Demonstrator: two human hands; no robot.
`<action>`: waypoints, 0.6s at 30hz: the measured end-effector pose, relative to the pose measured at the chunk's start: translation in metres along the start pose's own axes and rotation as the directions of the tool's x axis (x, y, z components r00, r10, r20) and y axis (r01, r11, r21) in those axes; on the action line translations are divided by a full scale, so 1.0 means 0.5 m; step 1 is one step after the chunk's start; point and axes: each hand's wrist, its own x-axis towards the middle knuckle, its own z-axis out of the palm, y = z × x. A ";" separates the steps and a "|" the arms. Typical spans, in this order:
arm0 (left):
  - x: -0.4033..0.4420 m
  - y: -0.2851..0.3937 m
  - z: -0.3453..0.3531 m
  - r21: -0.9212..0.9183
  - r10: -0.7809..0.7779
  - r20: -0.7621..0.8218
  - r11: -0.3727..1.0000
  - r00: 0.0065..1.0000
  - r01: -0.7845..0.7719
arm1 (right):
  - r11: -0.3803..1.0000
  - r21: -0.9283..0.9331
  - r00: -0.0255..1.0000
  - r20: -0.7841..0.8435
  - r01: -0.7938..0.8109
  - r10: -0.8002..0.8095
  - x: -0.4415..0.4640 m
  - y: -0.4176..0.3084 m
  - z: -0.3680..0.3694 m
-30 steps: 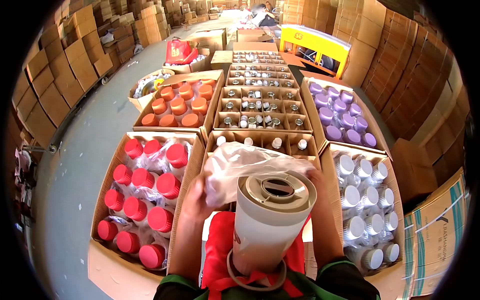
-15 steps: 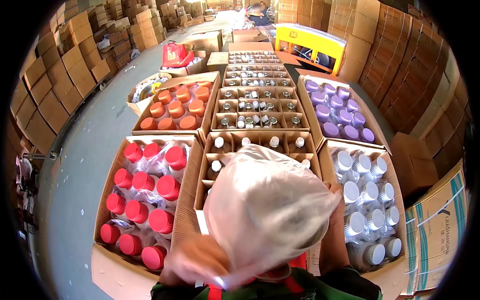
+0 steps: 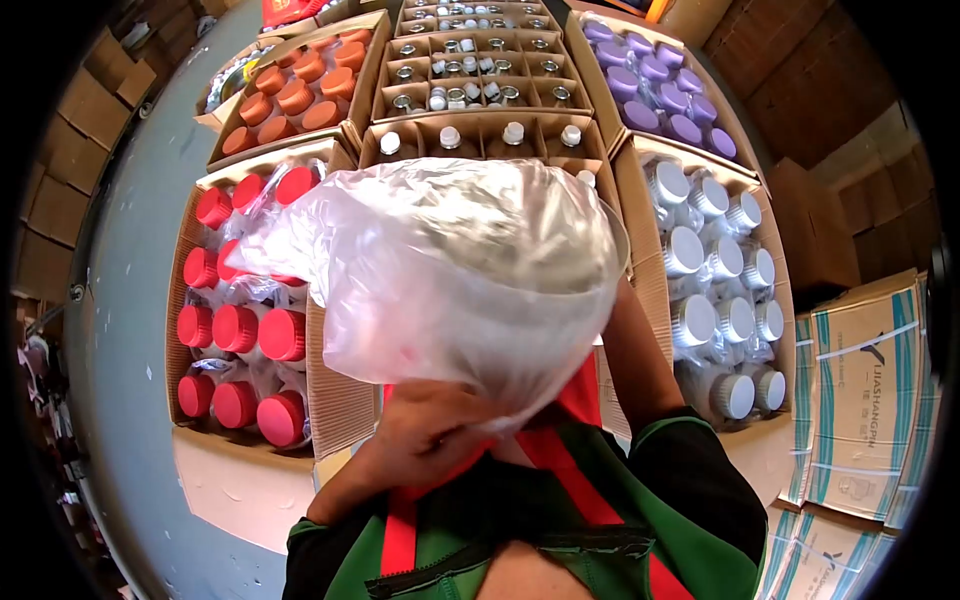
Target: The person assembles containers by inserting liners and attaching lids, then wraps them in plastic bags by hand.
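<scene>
Left hand moved inward, clamped on plastic bag; right hand obscured, grip unclear.

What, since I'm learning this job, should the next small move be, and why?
Probably draw the bag's lower edge gently toward the body: the left hand has gathered it there, a rounded form shows through the film, and a loose corner juts out over the red lids.

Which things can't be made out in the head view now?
Head view:
Right hand: hidden behind the translucent plastic bag.
Pale round-rimmed object under it: blurred by the film.
Nearer cells of the brown cardboard divider box: behind the plastic.
Bright red bag: cut off by the top edge.
</scene>
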 end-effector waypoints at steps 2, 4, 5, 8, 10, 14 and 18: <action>-0.009 -0.006 -0.010 -0.059 -0.017 -0.105 0.998 0.994 0.011 | 0.939 0.340 0.973 -0.195 -0.054 0.126 -0.008 0.017 0.008; -0.018 -0.012 -0.017 -0.144 -0.101 -0.258 0.987 0.961 0.065 | 0.914 0.400 0.971 -0.181 -0.070 0.154 -0.006 -0.005 0.017; -0.016 -0.015 -0.012 -0.121 -0.085 -0.368 0.992 0.926 0.043 | 0.918 0.389 0.976 -0.156 -0.082 0.153 -0.002 -0.017 0.023; -0.014 -0.044 -0.029 -0.495 -0.272 -0.490 0.869 0.828 -0.007 | 0.922 0.362 0.977 -0.103 -0.137 0.185 0.047 -0.027 0.032; 0.022 -0.033 -0.041 -0.488 -0.310 -0.518 0.872 0.797 0.023 | 0.909 0.371 0.971 -0.071 -0.187 0.229 0.092 -0.012 0.036; 0.055 -0.060 -0.051 -0.532 -0.356 -0.473 0.844 0.806 0.061 | 0.855 0.430 0.943 -0.026 -0.290 0.333 0.093 0.026 0.043; 0.073 -0.077 -0.052 -0.568 -0.377 -0.470 0.821 0.798 0.053 | 0.823 0.459 0.927 0.004 -0.335 0.376 0.077 0.035 0.048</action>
